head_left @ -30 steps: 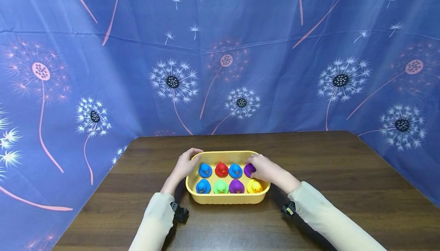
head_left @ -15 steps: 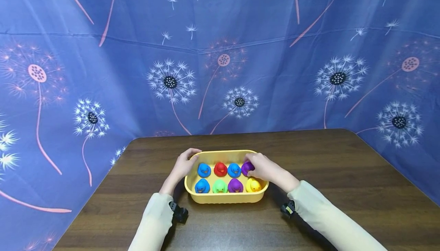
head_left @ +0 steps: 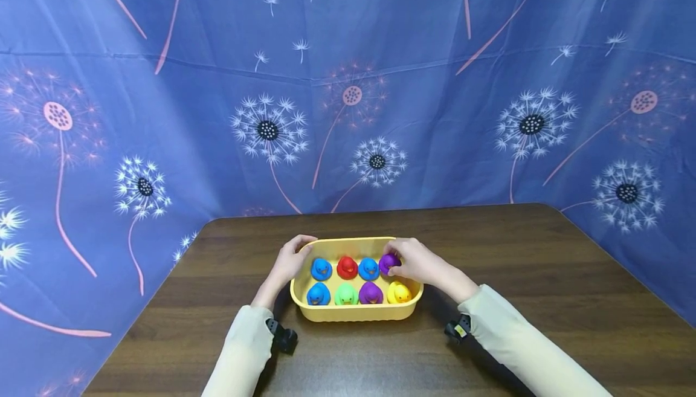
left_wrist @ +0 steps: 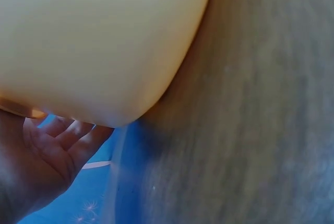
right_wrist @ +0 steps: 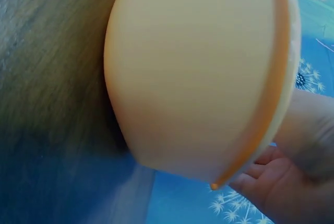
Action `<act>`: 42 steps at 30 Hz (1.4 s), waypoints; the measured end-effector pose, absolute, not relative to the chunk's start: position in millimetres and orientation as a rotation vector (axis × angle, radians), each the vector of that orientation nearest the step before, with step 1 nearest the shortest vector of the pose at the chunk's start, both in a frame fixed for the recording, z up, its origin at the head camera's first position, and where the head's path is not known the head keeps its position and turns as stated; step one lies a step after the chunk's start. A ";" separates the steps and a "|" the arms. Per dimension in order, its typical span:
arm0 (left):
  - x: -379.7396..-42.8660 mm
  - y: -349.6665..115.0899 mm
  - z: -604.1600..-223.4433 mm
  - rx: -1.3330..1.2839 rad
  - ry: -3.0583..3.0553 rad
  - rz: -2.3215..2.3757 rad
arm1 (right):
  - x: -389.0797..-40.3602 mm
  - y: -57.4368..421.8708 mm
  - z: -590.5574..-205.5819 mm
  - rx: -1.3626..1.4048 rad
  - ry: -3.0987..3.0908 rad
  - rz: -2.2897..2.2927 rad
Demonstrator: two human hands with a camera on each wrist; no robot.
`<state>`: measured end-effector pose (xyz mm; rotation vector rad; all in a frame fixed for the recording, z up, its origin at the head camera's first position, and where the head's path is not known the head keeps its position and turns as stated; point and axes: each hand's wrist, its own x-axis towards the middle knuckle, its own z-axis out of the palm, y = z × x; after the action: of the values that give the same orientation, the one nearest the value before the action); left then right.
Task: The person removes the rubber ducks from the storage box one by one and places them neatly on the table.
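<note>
In the head view a yellow oval tub (head_left: pixel 356 313) stands on the table, with several rubber ducks inside in two rows. My left hand (head_left: pixel 289 262) grips its left end, thumb over the rim and fingers behind the far corner. Over the right end reaches my right hand (head_left: pixel 417 262), pinching a purple duck (head_left: pixel 388 262) in the back row. Beside that duck sit a blue duck (head_left: pixel 368 269) and a red duck (head_left: pixel 347 267). A yellow duck (head_left: pixel 399 292) lies nearest in the front row. In the right wrist view the tub wall (right_wrist: pixel 193 72) hides the ducks and some fingertips.
Another blue duck (head_left: pixel 321 269) fills the back left. Along the front are a blue duck (head_left: pixel 318 293), a green duck (head_left: pixel 346 294) and a purple duck (head_left: pixel 371 293). The brown wooden table (head_left: pixel 359 361) ends before a blue dandelion-print cloth (head_left: pixel 457 113).
My right hand has shifted slightly left and away, and more of the purple duck shows, closer to its blue neighbour. The left hand stays on the tub. The head view has drifted slightly.
</note>
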<state>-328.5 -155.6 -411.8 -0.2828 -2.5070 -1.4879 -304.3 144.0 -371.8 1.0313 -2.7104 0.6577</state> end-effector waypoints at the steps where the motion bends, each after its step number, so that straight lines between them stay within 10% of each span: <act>1: -329.0 -155.8 -411.9 -0.285 -2.505 -1.490 | -303.8 144.7 -370.5 1.043 -2.685 0.666; 42: -326.0 -156.0 -409.3 -0.286 -2.517 -1.468 | -301.5 201.1 -363.1 0.925 -2.336 0.766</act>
<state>-326.0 -156.0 -409.3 -0.2857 -2.5166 -1.4682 -301.5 201.1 -363.1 0.9247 -2.3358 0.7657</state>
